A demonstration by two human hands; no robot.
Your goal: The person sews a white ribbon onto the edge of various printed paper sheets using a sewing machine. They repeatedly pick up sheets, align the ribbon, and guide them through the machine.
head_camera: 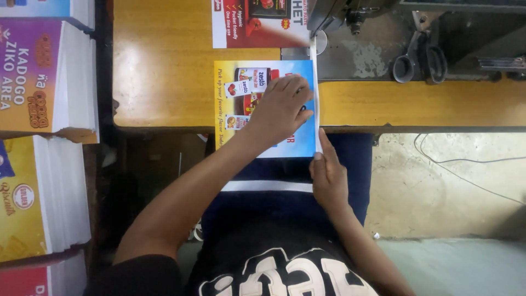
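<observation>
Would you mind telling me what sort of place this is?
Probably a small print-finishing or sewing workshop: the left hand presses a printed poster towards a sewing machine, scissors lie beside it, and stacks of printed sheets stand at the left.

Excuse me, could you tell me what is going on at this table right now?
A person is working at a yellow table with a printed blue sheet. The left hand presses flat on the sheet, while the right hand pinches its right edge near the bottom corner, which overhangs the table. A red printed sheet lies farther up, beside a sewing machine. Scissors rest to the right, and stacks of printed sheets stand at the left.
</observation>
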